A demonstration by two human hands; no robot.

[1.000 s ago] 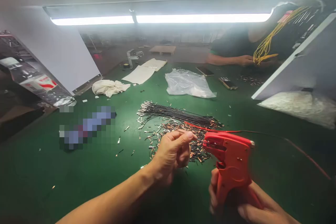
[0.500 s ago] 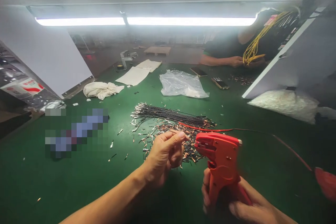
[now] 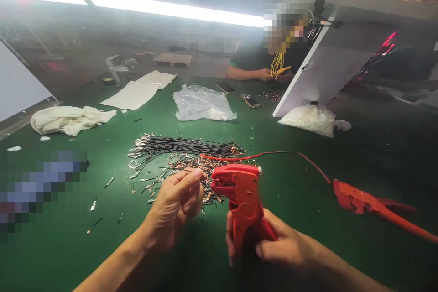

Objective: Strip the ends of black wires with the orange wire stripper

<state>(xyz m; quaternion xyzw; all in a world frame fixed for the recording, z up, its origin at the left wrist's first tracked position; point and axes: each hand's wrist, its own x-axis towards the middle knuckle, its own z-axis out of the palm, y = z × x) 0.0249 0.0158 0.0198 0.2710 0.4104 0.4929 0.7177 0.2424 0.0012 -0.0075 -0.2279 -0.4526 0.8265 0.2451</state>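
Observation:
My right hand (image 3: 277, 239) is wrapped round the handles of a red wire stripper (image 3: 245, 196), held upright with its jaws facing left. Between thumb and index finger, my left hand (image 3: 181, 194) pinches a thin wire (image 3: 207, 175), and the wire's end reaches the stripper's jaws. How deep it sits in them I cannot tell. Behind the hands, a bundle of black wires (image 3: 185, 145) with metal terminals on the left ends lies on the green table (image 3: 294, 269). A heap of short wire scraps (image 3: 214, 197) with copper ends spreads partly behind the left hand and the stripper.
On the right lies a second red hand tool (image 3: 362, 203), with a red wire (image 3: 273, 153) running from near it towards the scraps. Farther back are a plastic bag (image 3: 203, 104), papers (image 3: 132, 94), a cloth (image 3: 70, 119) and a filled bag (image 3: 308, 119). Across the table a person holds yellow wires (image 3: 278, 66).
The view has turned to the right, so everything sits farther left and more of the second red tool shows. Both hands keep their hold, with the wire still at the stripper's jaws.

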